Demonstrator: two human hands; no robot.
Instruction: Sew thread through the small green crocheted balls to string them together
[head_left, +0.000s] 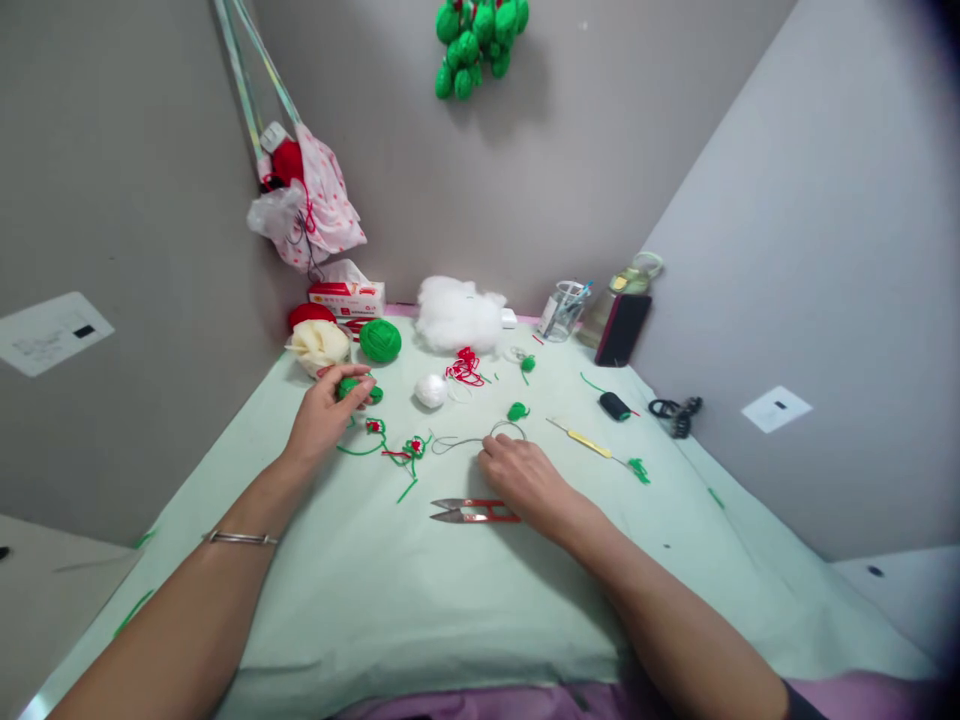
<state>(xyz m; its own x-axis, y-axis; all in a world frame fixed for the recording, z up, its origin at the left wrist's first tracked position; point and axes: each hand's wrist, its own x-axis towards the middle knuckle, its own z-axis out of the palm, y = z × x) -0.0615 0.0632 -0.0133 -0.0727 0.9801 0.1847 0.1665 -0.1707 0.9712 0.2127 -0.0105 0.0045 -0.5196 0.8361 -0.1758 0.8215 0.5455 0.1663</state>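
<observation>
Our left hand [324, 410] curves half closed over a small green yarn piece [347, 389]; we cannot tell whether it grips. Our right hand [525, 475], fingers bunched, meets a thin grey looped cord [459, 443]; whether it pinches, we cannot tell. From there, red-handled metal snips [474, 511] lie at eight o'clock, a slim yellow-handled metal hook [589, 443] at two, on the pale green table [420, 610].

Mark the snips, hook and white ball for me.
Snips [474, 518]: head view, on the lower arm.
Hook [589, 443]: head view, on the yellow handle.
White ball [431, 391]: head view, on its middle.
</observation>
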